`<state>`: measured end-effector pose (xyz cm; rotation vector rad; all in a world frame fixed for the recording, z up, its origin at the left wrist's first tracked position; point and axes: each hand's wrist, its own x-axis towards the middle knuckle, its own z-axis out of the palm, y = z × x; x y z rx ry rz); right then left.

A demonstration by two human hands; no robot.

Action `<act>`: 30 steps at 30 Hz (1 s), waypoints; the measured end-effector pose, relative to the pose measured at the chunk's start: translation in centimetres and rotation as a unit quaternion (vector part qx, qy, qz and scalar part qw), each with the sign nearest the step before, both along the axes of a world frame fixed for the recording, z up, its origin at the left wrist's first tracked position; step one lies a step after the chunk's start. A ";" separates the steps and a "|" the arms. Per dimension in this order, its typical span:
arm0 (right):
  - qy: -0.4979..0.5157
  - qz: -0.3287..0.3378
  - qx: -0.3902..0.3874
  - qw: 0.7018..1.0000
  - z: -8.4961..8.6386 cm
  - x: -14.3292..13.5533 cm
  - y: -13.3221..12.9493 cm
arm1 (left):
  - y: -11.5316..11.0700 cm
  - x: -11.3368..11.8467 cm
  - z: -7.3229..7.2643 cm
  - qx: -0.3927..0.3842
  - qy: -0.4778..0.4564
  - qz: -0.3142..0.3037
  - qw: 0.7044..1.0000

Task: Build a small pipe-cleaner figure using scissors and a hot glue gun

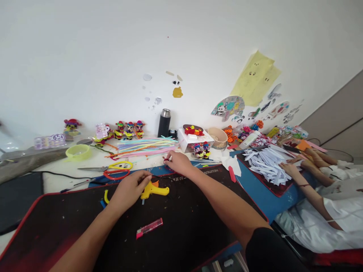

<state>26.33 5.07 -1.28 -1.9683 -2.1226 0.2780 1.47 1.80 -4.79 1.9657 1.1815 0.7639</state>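
My left hand [129, 190] is over the mat with its thumb and fingers drawn together; what they hold, if anything, is hidden. Just beside its fingertips lies a yellow glue gun [154, 190]. Farther forward, at the mat's back edge, my right hand [180, 165] pinches a small dark red piece [166, 161] too small to make out fully. A pink-red lighter-like object [149, 228] lies on the black mat [184, 226]. Scissors with yellow handles [120, 165] and a red-handled pair [116, 174] lie to the left of my hands.
Pastel pipe cleaners [147, 146] lie along the wall near a black thermos [164, 122]. Small fuzzy figures [129, 130] stand behind them. A white box [195, 142] and a green tape roll [78, 152] are there too. At right, other people's hands [290, 170] touch paper strips [266, 164].
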 end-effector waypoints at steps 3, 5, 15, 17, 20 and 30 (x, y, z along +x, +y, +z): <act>0.004 -0.008 0.003 1.000 -0.1 0.2 0.3 | 0.0 0.1 -0.1 0.001 0.008 -0.003 1.000; 0.007 -0.018 0.009 1.000 -0.2 0.5 0.7 | 0.0 0.1 -0.1 0.003 0.009 -0.004 1.000; -0.009 -0.036 0.012 0.999 -0.9 1.9 2.1 | -0.1 0.2 -0.1 0.010 0.013 -0.003 1.000; -0.019 -0.031 0.009 0.999 -0.9 1.9 1.9 | -0.1 0.3 0.1 0.012 0.013 -0.003 1.000; -0.043 -0.016 0.004 0.999 -0.7 1.7 1.5 | -0.2 0.3 0.3 0.015 0.019 -0.008 1.000; -0.093 0.006 -0.013 0.996 -1.7 -0.2 2.3 | -0.1 0.2 -0.1 0.009 0.027 -0.009 1.000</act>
